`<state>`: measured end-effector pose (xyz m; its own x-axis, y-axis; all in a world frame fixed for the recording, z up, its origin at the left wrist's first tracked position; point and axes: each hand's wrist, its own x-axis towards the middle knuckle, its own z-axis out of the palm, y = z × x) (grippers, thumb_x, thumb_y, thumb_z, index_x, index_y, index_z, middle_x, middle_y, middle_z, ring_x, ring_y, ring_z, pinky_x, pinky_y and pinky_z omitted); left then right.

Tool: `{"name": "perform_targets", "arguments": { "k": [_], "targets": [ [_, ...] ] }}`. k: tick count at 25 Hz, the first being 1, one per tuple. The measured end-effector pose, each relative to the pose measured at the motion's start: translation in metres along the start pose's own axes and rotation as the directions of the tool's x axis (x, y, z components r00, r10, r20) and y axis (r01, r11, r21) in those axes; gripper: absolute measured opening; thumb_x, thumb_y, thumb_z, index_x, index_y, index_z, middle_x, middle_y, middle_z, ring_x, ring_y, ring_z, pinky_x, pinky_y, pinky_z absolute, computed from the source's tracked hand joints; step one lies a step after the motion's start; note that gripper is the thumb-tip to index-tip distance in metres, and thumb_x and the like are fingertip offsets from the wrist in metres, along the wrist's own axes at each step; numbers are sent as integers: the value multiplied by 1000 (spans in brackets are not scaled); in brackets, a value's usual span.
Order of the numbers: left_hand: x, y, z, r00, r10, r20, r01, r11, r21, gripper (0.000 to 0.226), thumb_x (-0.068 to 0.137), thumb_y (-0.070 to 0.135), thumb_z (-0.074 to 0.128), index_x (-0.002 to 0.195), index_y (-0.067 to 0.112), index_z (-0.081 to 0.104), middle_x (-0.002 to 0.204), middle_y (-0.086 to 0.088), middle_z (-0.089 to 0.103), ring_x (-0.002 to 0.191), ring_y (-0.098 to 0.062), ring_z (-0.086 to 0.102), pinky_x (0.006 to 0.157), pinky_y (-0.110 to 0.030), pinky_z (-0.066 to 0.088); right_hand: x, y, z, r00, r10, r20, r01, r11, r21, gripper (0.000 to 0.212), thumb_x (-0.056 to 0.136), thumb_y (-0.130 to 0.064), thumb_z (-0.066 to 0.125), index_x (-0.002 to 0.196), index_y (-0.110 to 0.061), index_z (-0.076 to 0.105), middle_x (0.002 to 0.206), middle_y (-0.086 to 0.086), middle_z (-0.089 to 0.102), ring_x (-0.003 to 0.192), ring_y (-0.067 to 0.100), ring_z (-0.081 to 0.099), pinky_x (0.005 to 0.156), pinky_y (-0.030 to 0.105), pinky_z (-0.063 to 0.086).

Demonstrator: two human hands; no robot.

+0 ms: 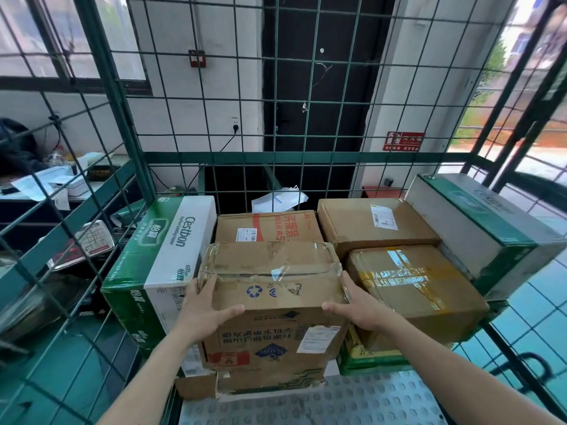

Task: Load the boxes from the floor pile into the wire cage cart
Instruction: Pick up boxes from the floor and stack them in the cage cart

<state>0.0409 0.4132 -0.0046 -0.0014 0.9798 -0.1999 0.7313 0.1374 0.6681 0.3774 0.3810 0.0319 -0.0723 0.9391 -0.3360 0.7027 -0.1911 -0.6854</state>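
Observation:
A taped brown cardboard box (273, 271) with recycling marks and a white label stands inside the green wire cage cart (171, 157), on top of another carton. My left hand (204, 308) grips its near left edge, thumb across the front face. My right hand (357, 306) grips the near right edge the same way. Around it stand several loaded boxes: a green and white Cestbon carton (159, 256) on the left, a brown box with red print (267, 227) behind, and two brown boxes (408, 283) on the right.
A second green and white carton (478, 222) lies at the far right of the cart. The cart's studded metal floor (337, 400) shows at the front. Outside the mesh on the left is a cluttered desk (46, 185) with a scale; a dark door (319, 87) lies behind.

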Motion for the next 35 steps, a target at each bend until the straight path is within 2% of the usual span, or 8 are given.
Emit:
{"name": "perform_targets", "arguments": {
  "k": [10,15,17,19,23,26,30,35],
  "targets": [
    [-8,-2,12,993,3,-121,3,999,54,108,70,77,69,158,35,23,169,-6,-5,156,-32,-2,120,-66,18,-11,10,28,976,102,-195,-69,984,166,98,91,-48,69,162,-28,3,164,2,29,146,27,35,115,43,34],
    [-32,17,22,962,132,-237,-68,963,260,74,88,64,61,147,28,34,169,-10,-5,156,-33,-8,118,-72,8,-25,6,38,910,274,-312,-168,930,328,112,84,-55,74,162,-18,3,166,7,23,149,32,31,115,47,35],
    [-41,29,25,939,225,-258,-147,946,289,64,91,52,65,144,25,41,168,-13,3,156,-34,-2,118,-71,6,-44,11,38,899,257,-355,-133,932,337,119,71,-70,75,160,-21,13,162,7,33,144,32,38,115,50,39],
    [-54,51,29,914,319,-249,-269,938,217,59,92,41,67,142,19,47,164,-14,19,155,-32,11,122,-61,11,-72,16,36,900,228,-372,-92,933,348,120,59,-84,71,155,-28,27,153,2,46,136,28,49,109,53,46],
    [-102,124,50,880,465,-95,-474,864,-168,49,96,31,65,140,14,51,134,2,52,127,-16,48,107,-35,39,-148,36,28,863,258,-435,-53,901,430,82,88,-59,66,155,-24,33,150,-4,43,140,23,42,113,46,41],
    [-139,171,91,802,588,102,-544,790,-281,44,97,36,65,136,20,54,129,5,58,118,-12,56,101,-34,49,-216,74,20,806,357,-473,-6,802,597,73,89,-56,67,150,-25,42,152,2,47,131,22,52,106,47,51],
    [-221,233,174,588,707,393,-584,707,-399,40,99,42,57,134,23,53,126,9,61,109,-3,60,88,-15,48,-333,135,14,681,521,-516,103,629,771,51,96,-39,65,139,-14,55,128,1,62,117,15,59,97,39,56],
    [-367,288,277,352,742,571,-525,661,-536,43,93,57,57,123,26,61,119,10,67,109,-10,66,96,-46,57,-505,219,38,442,707,-552,206,518,830,32,96,-35,65,123,-18,64,126,-1,65,117,13,61,94,39,58]
  ]
}}
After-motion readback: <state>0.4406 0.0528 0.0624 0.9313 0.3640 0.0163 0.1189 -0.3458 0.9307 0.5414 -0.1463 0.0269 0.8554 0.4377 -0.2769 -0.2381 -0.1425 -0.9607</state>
